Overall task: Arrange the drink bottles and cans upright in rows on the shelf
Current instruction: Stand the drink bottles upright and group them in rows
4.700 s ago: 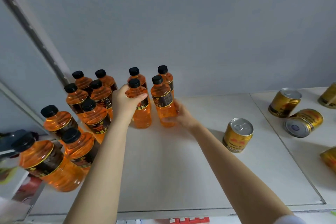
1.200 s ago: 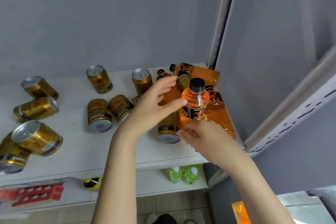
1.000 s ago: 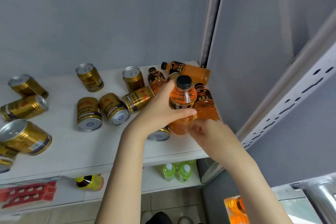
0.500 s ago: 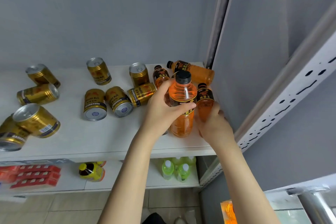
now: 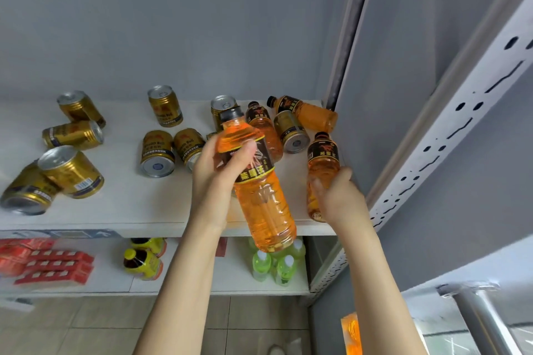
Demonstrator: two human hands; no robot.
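Across the shelf [image 5: 129,202] lie gold cans [image 5: 157,153], most on their sides toward the left edge and the middle, with two upright near the back edge. At the back right corner a lying bottle [image 5: 308,115] rests on its side. A tipped can [image 5: 291,131] and another bottle [image 5: 264,130] crowd just in front of it.

The left hand [image 5: 213,181] has thumb and fingers wrapped round the labelled middle of an orange bottle [image 5: 262,202]. This bottle tilts, with its black cap toward the back and its base out past the front edge.

The right hand [image 5: 340,199] grips the lower half of a second bottle [image 5: 322,164], upright at the front right corner. Whether its base touches the shelf cannot be told.

The orange bottle hides part of one upright can. On a lower shelf [image 5: 109,279] stand green bottles [image 5: 274,265] and blurred red packs [image 5: 43,265].
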